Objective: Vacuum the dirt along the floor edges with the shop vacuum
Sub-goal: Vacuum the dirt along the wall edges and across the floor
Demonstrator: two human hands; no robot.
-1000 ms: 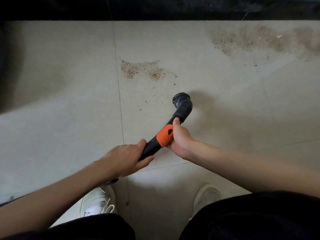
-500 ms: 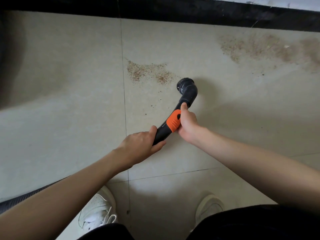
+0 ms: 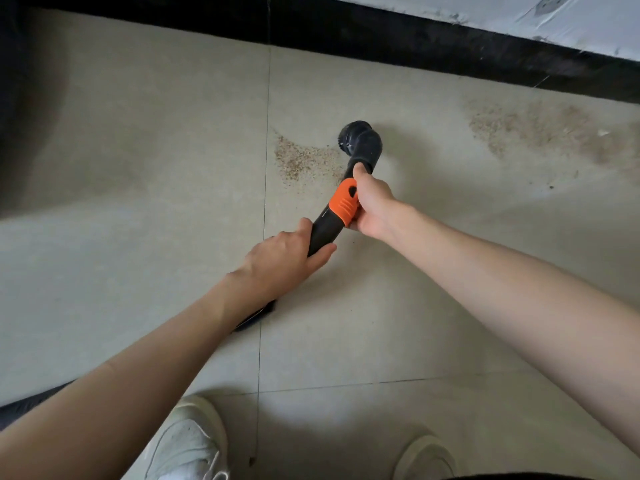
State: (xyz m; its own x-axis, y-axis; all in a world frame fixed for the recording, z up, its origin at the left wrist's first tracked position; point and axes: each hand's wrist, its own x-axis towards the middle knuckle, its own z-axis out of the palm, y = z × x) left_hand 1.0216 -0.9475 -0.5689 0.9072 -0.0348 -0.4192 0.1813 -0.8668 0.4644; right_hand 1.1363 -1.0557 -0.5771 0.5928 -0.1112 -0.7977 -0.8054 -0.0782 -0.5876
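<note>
since the earlier frame the vacuum nozzle (image 3: 358, 142) moved farther, reaching the near dirt patch's (image 3: 306, 161) right edge. right hand (image 3: 374, 206) gripped the orange collar (image 3: 343, 201), left hand (image 3: 284, 261) gripped the wand nearer; dirt lay left.

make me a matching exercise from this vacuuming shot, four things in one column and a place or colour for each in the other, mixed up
Things:
1. vacuum nozzle
2. grip collar
3. left hand
4. large dirt patch

Places or colours:
A. orange
B. far right, near the black baseboard
C. holds the black tube behind the collar
D. at the right edge of the small dirt patch

Pairs: 1-D, 2-A, 3-C, 4-B
</note>
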